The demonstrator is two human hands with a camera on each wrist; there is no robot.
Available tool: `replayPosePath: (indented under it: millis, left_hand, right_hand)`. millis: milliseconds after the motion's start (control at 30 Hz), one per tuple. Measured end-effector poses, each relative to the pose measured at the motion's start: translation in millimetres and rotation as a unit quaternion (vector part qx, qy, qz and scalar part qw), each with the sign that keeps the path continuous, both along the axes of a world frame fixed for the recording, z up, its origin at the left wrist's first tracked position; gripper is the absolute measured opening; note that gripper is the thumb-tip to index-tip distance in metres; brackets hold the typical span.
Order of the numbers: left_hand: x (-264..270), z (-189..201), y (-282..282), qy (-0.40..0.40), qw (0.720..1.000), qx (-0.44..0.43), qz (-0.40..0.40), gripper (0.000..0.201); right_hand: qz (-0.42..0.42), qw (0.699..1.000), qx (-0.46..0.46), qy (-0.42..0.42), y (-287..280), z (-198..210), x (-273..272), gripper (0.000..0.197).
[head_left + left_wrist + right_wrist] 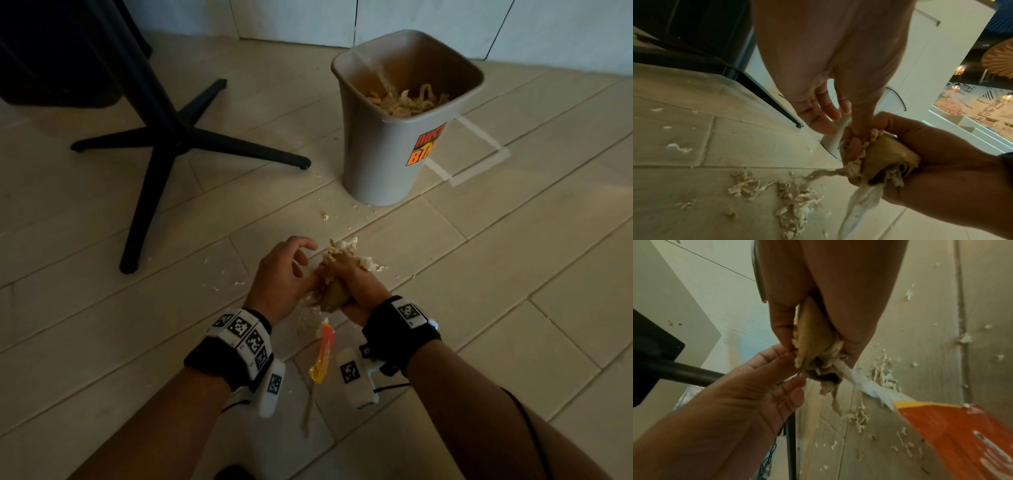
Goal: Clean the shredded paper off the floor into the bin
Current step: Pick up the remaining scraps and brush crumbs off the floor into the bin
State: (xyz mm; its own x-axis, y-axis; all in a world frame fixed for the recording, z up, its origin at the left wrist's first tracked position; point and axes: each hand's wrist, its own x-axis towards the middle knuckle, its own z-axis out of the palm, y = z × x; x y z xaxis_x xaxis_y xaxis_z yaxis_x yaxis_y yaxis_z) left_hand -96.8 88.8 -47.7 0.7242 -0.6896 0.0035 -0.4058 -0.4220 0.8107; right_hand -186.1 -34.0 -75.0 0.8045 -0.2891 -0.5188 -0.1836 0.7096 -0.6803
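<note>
My right hand grips a wad of shredded paper together with a crumpled brown paper piece just above the floor. An orange and white wrapper hangs from that wad toward me. My left hand is beside it with fingers spread loosely, its thumb pressing into the wad. Loose shreds lie on the tiles under both hands. The grey bin stands upright further away to the right, with shredded paper inside it.
A black cross-shaped table base spreads over the floor on the left. White tape marks lie beside the bin. Small scraps dot the tiles between hands and bin. A pale strip lies between my forearms.
</note>
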Motion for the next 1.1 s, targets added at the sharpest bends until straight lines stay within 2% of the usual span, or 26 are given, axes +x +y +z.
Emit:
replayPosePath:
  millis: [67, 133, 233, 367, 533, 600, 767, 933, 1033, 1100]
  left_hand:
    - [-2, 3, -1, 0.042, 0.999, -0.011, -0.006, 0.044]
    - [-5, 6, -4, 0.077, 0.997, -0.025, -0.018, 0.047]
    - [-5, 7, -4, 0.143, 0.989, -0.033, -0.025, 0.057]
    - [-2, -3, 1, 0.121, 0.993, -0.011, -0.013, 0.056]
    - [-4, -12, 4, 0.100, 0.993, 0.054, 0.004, 0.023]
    - [-5, -13, 6, 0.095, 0.993, 0.066, -0.008, 0.020]
    - [-5, -15, 6, 0.093, 0.993, 0.076, -0.017, 0.017]
    - [-2, -22, 8, 0.086, 0.993, 0.084, -0.015, 0.010]
    - [1, -27, 10, 0.096, 0.991, 0.095, -0.010, 0.010]
    - [4, -30, 10, 0.093, 0.990, 0.101, -0.010, 0.012]
  right_hand:
    - [-0.020, 1.000, -0.013, 0.009, -1, 5, 3, 0.018]
    - [-0.032, 0.998, -0.047, 0.028, -5, 12, 5, 0.013]
    - [-0.048, 0.985, -0.148, 0.071, -20, 30, 10, 0.013]
    - [-0.032, 0.947, -0.320, 0.018, -44, 76, 22, 0.019]
    - [-0.072, 0.928, -0.366, -0.010, -80, 146, 48, 0.022]
    - [-0.095, 0.927, -0.361, -0.028, -97, 171, 62, 0.024]
    - [-0.189, 0.924, -0.323, -0.080, -141, 218, 96, 0.012]
    - [-0.247, 0.918, -0.300, -0.078, -177, 239, 113, 0.013]
    - [-0.273, 0.902, -0.317, -0.108, -193, 237, 122, 0.014]
    - [-0.283, 0.893, -0.324, -0.136, -199, 231, 126, 0.007]
